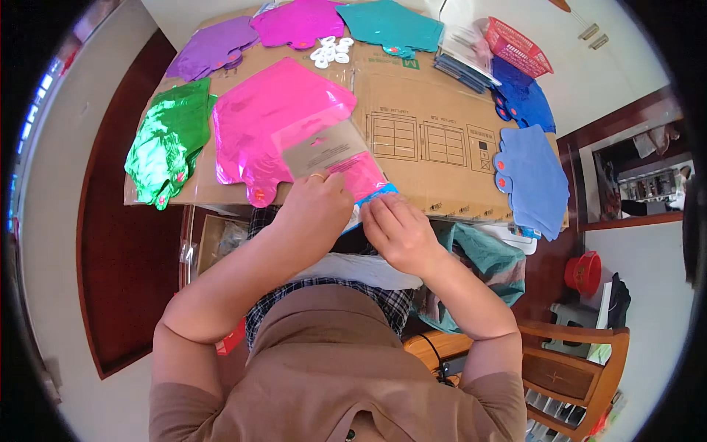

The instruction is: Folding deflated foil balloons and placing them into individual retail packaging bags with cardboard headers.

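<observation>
Head view | packet [337,156] gripped by left hand [322,200] and right hand [398,230] over cardboard's [442,188] near edge | probably light, limp, slippery; best held by lower corners

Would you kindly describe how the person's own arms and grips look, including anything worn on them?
The left sleeve and right sleeve are plain brown and short, leaving the left forearm and right forearm bare. The left grip is an ungloved hand with a slim gold-coloured ring; the right grip, also ungloved, shows no ring.
</observation>
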{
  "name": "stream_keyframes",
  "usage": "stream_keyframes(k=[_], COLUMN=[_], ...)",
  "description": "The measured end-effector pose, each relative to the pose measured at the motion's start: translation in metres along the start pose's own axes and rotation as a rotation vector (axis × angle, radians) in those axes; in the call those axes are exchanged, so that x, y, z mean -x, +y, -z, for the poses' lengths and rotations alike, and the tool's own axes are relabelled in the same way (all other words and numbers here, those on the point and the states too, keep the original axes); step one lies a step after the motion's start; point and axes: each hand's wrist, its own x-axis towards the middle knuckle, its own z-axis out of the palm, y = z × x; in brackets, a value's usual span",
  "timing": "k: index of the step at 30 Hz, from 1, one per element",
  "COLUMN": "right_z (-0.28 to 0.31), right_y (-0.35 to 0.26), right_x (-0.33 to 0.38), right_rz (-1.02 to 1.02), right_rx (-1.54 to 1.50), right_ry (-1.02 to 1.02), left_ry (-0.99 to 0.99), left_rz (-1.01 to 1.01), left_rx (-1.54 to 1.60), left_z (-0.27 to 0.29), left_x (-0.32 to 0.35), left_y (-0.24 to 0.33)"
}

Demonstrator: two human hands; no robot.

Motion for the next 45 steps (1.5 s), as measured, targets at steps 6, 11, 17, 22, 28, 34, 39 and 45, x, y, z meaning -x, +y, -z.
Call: stream_keyframes(k=[6,11,17,22,28,34,39,45], right_z=[0.002,0.006,0.020,0.022,0.027,0.018,0.016,0.012], right_y=[-0.001,-0.001,-0.009,-0.018,-0.021,-0.016,-0.017,-0.015], right_x=[-0.008,-0.006,0.005,0.011,0.008,0.002,0.000,0.002], right_rz=[-0.034,-0.041,-0.107,-0.095,-0.037,-0.019,-0.052,-0.203], right_rx=[0.101,0.127,0.082,0.066,0.127,0.140,0.125,-0.030], right_ry=[-0.088,-0.094,-0.091,-0.096,-0.204,-0.195,-0.184,-0.074], left_ry=[-0.017,0.337,0.419,0.368,0.401,0.467,0.498,0.548], left_rz=[0.080,0.639,0.811,0.893,0.956,1.032,1.101,1.083], left_rx=[0.318,1.051,1.758,2.115,2.199,2.226,2.201,2.046], left_z=[0.019,-0.006,-0.024,-0.037,-0.049,-0.052,-0.047,-0.052], left_x=[0.000,0.029,0.049,0.040,0.037,0.034,0.031,0.032], left_y=[-0.022,-0.026,0.031,0.053,0.053,0.051,0.054,0.055])
